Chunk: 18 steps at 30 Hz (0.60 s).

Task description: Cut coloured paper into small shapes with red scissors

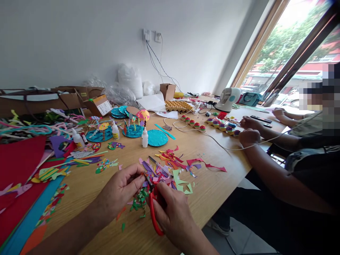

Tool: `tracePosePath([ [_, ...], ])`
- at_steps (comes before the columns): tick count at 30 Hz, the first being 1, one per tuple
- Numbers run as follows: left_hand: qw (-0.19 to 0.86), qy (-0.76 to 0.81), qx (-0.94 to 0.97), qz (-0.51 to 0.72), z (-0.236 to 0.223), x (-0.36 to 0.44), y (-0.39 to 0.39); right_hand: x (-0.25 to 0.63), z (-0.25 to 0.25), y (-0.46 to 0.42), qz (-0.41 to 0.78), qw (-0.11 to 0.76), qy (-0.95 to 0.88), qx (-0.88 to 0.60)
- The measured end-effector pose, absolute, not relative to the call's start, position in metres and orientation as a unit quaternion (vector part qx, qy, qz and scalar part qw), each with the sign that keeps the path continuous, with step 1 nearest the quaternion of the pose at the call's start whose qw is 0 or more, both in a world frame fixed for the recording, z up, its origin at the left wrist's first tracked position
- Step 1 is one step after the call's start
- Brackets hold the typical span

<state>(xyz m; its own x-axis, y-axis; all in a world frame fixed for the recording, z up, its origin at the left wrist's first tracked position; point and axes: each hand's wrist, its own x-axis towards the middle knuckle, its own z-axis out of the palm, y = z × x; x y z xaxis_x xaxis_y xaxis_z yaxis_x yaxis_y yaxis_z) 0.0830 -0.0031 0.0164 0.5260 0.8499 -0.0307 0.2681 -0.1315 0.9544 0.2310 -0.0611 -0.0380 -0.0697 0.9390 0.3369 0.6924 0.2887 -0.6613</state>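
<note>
My right hand (174,205) is closed around the red-handled scissors (153,217), whose blades point up and left. The blade tips meet the pinched thumb and fingers of my left hand (124,186). Whatever the left fingertips hold is too small or too covered to name. Beneath both hands lies a heap of purple and pink paper scraps (154,170), with small green snippets (140,200) nearer me. Light green offcuts (183,182) and red strips (174,157) spread to the right of the heap. A pencil-like stick (159,164) lies across the scraps.
Blue discs (158,138) and white glue bottles (145,137) stand beyond my hands. Paper fish (105,165) and coloured sheets (21,159) lie left. A cable (212,138) crosses the table near painted egg-carton pieces (223,126). Other people's hands (249,136) rest at the right edge.
</note>
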Motion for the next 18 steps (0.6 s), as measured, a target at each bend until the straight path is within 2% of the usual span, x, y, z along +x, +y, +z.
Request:
tracePosePath([
  [18,0.518,0.378,0.713,0.282,0.0181,0.0737,0.0006,0.2345,-0.0364,-0.0642,0.251,0.341,-0.700,-0.574],
])
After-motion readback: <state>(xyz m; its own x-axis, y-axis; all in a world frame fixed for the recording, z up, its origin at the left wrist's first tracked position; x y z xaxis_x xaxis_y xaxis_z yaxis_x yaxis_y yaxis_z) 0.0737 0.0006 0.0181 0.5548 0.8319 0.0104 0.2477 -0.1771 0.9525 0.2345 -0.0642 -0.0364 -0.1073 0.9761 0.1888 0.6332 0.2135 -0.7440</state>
